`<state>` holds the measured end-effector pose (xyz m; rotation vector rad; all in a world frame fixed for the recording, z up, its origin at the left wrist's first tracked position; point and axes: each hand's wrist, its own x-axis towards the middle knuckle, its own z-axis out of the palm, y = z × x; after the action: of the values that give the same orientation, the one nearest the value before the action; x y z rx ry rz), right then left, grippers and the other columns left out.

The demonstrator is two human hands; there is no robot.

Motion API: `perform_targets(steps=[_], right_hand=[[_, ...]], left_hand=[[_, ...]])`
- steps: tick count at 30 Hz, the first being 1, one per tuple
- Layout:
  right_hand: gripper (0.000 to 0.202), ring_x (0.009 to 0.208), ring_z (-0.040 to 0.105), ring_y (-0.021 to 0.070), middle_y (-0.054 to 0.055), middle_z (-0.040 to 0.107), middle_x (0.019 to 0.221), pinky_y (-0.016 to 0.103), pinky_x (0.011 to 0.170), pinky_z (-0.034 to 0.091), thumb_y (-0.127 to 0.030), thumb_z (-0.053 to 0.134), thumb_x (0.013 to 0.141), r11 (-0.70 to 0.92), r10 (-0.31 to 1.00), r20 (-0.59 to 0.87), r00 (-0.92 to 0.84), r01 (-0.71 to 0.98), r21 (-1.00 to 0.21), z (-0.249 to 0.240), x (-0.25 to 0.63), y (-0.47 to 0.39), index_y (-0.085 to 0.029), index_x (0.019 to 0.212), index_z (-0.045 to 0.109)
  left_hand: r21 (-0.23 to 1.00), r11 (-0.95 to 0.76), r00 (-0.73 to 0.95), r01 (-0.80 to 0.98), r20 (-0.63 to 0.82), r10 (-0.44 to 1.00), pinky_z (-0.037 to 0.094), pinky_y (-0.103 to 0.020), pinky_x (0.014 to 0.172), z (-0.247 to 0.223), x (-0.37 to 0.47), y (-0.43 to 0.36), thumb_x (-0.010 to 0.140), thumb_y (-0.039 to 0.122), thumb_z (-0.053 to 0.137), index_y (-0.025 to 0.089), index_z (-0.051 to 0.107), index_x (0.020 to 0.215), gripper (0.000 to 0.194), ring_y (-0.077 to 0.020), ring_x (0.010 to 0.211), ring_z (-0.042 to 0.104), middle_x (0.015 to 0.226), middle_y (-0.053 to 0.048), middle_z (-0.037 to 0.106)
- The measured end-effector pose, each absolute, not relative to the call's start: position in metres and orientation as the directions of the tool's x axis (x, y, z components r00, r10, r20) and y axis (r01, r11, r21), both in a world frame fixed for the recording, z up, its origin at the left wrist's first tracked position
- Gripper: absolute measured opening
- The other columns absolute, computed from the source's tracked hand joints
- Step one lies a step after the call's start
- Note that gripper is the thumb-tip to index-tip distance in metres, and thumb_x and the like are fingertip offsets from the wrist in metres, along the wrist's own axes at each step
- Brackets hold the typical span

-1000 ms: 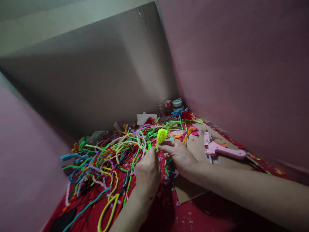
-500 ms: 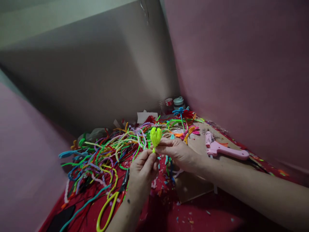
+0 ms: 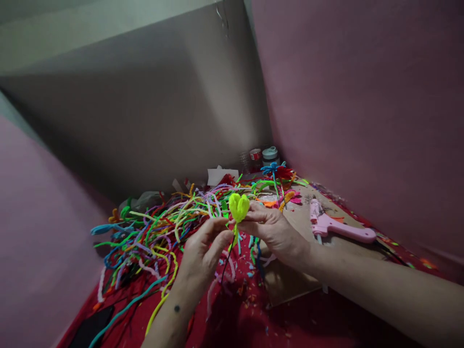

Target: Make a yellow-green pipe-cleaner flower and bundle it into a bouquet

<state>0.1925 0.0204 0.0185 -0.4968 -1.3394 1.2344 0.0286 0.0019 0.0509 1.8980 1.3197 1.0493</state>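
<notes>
A bright yellow pipe-cleaner flower [image 3: 239, 207] with rounded, folded petals stands upright between my hands. Below the petals hang a twisted yellow end and a thin dark stem. My right hand [image 3: 277, 232] pinches the flower at its base, thumb and fingers closed on it from the right. On the other side, my left hand [image 3: 205, 251] has its thumb and forefinger a little apart, their tips close to the stem; whether they touch it I cannot tell. Behind the hands lies a tangled heap of coloured pipe cleaners [image 3: 152, 237].
A pink glue gun [image 3: 328, 227] rests on a cardboard sheet [image 3: 290, 285] at the right. Blue pipe-cleaner flower [image 3: 273, 168] and a lidded jar [image 3: 270, 155] stand at the back. A dark flat object [image 3: 92, 328] lies front left on the red cloth [image 3: 290, 328]. Walls close in both sides.
The left thumb and forefinger, pinched at the flower's base before, have come apart and shifted left. The flower has turned and moved slightly right; its dark stem now shows.
</notes>
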Motion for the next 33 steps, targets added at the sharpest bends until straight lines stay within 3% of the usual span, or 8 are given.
perform_targets(steps=[2, 5, 8, 10, 20, 27, 30, 33], right_hand=[[0.018, 0.096, 0.052, 0.0188, 0.004, 0.061, 0.094, 0.038, 0.093, 0.038, -0.04, 0.063, 0.081, 0.441, 0.852, 0.493, -0.176, -0.266, -0.857, 0.021, 0.191, 0.016, -0.03, 0.089, 0.075], [0.015, 0.098, 0.05, 0.0205, 0.005, 0.061, 0.095, 0.04, 0.092, 0.038, -0.032, 0.062, 0.083, 0.564, 0.814, 0.57, -0.109, -0.084, -0.822, 0.023, 0.188, 0.01, -0.031, 0.091, 0.075], [0.018, 0.098, 0.05, 0.0216, 0.005, 0.061, 0.097, 0.041, 0.091, 0.039, -0.023, 0.059, 0.084, 0.645, 0.764, 0.643, -0.055, 0.034, -0.763, 0.021, 0.185, 0.007, -0.03, 0.087, 0.075], [0.019, 0.095, 0.05, 0.0214, 0.005, 0.062, 0.096, 0.041, 0.088, 0.039, -0.022, 0.058, 0.084, 0.686, 0.726, 0.687, -0.032, 0.09, -0.722, 0.019, 0.184, 0.007, -0.029, 0.086, 0.075], [0.018, 0.091, 0.051, 0.0195, 0.004, 0.064, 0.095, 0.04, 0.087, 0.039, -0.023, 0.058, 0.085, 0.751, 0.65, 0.756, -0.074, 0.213, -0.625, 0.019, 0.187, 0.012, -0.03, 0.085, 0.074], [0.019, 0.09, 0.051, 0.0201, 0.004, 0.065, 0.095, 0.041, 0.085, 0.038, -0.015, 0.058, 0.081, 0.774, 0.607, 0.787, -0.109, 0.307, -0.554, 0.022, 0.189, 0.015, -0.027, 0.078, 0.074], [0.021, 0.089, 0.054, 0.018, 0.002, 0.066, 0.092, 0.041, 0.089, 0.035, -0.013, 0.059, 0.081, 0.756, 0.648, 0.746, -0.153, 0.248, -0.606, 0.028, 0.189, 0.013, -0.027, 0.077, 0.074], [0.02, 0.09, 0.055, 0.0172, 0.001, 0.065, 0.089, 0.04, 0.09, 0.036, -0.015, 0.061, 0.081, 0.641, 0.759, 0.62, -0.198, 0.063, -0.765, 0.032, 0.189, 0.013, -0.029, 0.077, 0.075]], left_hand=[[0.736, -0.406, 0.124, 0.542, 0.407, 0.905, 0.048, -0.024, 0.066, 0.064, 0.03, -0.006, 0.083, 0.037, 0.055, 0.017, 0.058, 0.108, 0.032, -0.0139, 0.074, 0.059, 0.083, -0.002, 0.063], [0.489, -0.534, 0.161, 0.69, 0.615, 0.772, 0.046, -0.022, 0.058, 0.079, 0.042, -0.02, 0.083, 0.04, 0.056, 0.018, 0.054, 0.115, 0.039, -0.0128, 0.065, 0.057, 0.077, 0.0, 0.061], [0.243, -0.538, 0.21, 0.807, 0.734, 0.646, 0.044, -0.021, 0.053, 0.083, 0.057, -0.027, 0.08, 0.037, 0.061, 0.017, 0.057, 0.108, 0.035, -0.0104, 0.056, 0.053, 0.069, 0.002, 0.06], [0.184, -0.528, 0.198, 0.829, 0.786, 0.585, 0.042, -0.019, 0.05, 0.083, 0.063, -0.026, 0.082, 0.032, 0.059, 0.017, 0.059, 0.097, 0.021, -0.0083, 0.05, 0.05, 0.063, 0.004, 0.057], [0.058, -0.571, 0.321, 0.819, 0.778, 0.54, 0.041, -0.018, 0.052, 0.093, 0.06, -0.02, 0.084, 0.02, 0.052, 0.018, 0.058, 0.081, 0.007, -0.0071, 0.049, 0.052, 0.062, 0.004, 0.059], [0.206, -0.541, 0.273, 0.815, 0.687, 0.673, 0.039, -0.017, 0.051, 0.099, 0.053, -0.016, 0.084, 0.02, 0.05, 0.018, 0.059, 0.079, 0.011, -0.0065, 0.049, 0.047, 0.061, 0.005, 0.057], [0.225, -0.541, 0.272, 0.811, 0.673, 0.688, 0.038, -0.017, 0.052, 0.103, 0.052, -0.011, 0.084, 0.02, 0.049, 0.018, 0.06, 0.076, 0.013, -0.0066, 0.049, 0.046, 0.059, 0.006, 0.054], [0.25, -0.529, 0.269, 0.811, 0.643, 0.717, 0.037, -0.018, 0.051, 0.107, 0.052, -0.006, 0.084, 0.023, 0.048, 0.018, 0.062, 0.076, 0.016, -0.0072, 0.05, 0.046, 0.058, 0.005, 0.053]])
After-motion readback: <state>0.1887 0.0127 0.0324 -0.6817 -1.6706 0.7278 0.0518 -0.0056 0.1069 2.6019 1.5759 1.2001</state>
